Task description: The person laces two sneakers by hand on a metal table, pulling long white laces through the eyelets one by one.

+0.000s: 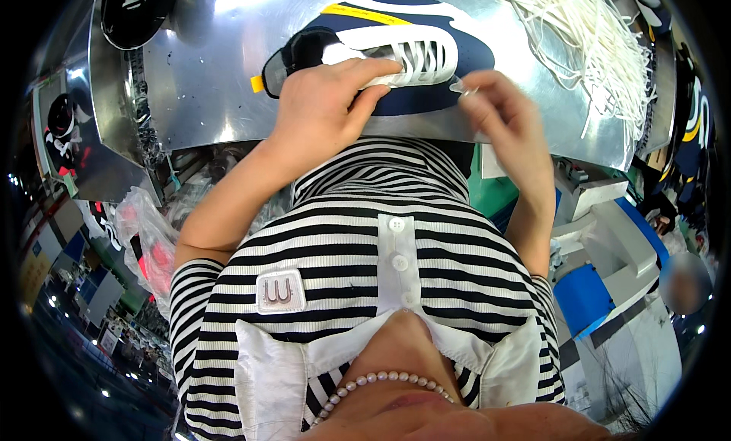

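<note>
A shoe upper (476, 51) in navy with a white lacing panel, a yellow strip and a dark padded collar lies on the metal worktop. White lace (432, 55) crosses the panel in several rows. My left hand (327, 98) grips the panel's near edge, thumb and index finger on either side of it. Just past the panel's right end, my right hand (502, 110) is closed in a pinch, partly smeared by motion. A small pale, shiny thing shows at its fingertips, too small to name.
A heap of loose white laces (586, 38) covers the right of the metal worktop (205, 83). A black shoe (135, 13) sits at the far left. Clear plastic bags (141, 228) hang below on the left. A grey and blue machine (601, 266) stands at the right, near another person.
</note>
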Demonstrator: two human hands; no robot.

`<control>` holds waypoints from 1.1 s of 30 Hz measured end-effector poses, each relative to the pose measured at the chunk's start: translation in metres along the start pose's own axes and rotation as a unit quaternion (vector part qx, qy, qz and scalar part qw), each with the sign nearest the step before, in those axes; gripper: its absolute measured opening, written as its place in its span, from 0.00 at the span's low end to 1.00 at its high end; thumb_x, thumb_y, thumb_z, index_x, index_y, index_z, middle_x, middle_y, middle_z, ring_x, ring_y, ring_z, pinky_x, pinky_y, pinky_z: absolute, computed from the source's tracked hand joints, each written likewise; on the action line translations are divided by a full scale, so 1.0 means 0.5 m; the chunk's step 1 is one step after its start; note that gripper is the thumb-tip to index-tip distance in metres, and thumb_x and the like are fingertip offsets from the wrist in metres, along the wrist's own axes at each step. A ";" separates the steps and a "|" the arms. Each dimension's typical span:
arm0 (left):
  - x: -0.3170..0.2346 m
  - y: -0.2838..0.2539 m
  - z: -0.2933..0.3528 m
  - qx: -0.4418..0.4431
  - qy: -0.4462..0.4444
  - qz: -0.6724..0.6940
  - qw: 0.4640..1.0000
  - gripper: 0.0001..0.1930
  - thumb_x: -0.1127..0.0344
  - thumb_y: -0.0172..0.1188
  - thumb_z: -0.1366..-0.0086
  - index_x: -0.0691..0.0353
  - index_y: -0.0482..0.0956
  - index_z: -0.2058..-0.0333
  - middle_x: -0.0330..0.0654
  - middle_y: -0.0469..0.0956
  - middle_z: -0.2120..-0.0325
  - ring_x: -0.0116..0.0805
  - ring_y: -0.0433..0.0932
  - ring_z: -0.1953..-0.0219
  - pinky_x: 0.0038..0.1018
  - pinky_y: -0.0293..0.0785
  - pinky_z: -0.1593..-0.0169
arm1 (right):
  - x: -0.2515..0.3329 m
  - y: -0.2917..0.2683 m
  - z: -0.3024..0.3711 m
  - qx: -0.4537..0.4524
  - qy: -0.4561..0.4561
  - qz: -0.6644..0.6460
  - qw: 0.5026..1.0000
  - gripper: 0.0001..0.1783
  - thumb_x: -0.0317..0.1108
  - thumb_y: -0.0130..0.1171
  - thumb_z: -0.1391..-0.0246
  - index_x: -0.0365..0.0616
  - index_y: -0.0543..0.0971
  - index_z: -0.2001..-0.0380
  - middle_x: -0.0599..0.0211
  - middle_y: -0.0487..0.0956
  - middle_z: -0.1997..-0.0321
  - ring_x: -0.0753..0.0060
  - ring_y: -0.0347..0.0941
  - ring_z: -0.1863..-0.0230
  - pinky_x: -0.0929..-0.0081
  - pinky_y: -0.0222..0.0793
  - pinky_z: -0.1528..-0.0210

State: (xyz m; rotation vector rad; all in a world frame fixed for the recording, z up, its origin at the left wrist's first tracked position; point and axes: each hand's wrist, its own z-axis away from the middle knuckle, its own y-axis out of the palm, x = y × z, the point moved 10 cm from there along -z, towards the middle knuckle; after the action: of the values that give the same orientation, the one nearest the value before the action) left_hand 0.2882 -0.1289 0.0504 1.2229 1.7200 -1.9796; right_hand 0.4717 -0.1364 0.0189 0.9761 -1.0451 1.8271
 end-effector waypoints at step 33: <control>0.169 0.053 0.241 -0.226 -0.292 0.606 0.704 0.23 0.71 0.55 0.30 0.69 0.63 0.39 0.52 0.71 0.43 0.41 0.72 0.42 0.35 0.68 0.37 | 0.040 0.037 -0.109 -0.131 -0.191 -0.055 0.971 0.06 0.30 0.62 0.42 0.37 0.78 0.67 0.75 0.73 0.78 0.87 0.62 0.76 0.83 0.60 0.74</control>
State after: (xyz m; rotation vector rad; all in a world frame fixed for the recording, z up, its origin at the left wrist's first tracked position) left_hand 0.2027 -0.2174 -0.0344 0.9263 0.6046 -0.8525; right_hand 0.4351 -0.0882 0.0115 1.2235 -1.3935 1.3960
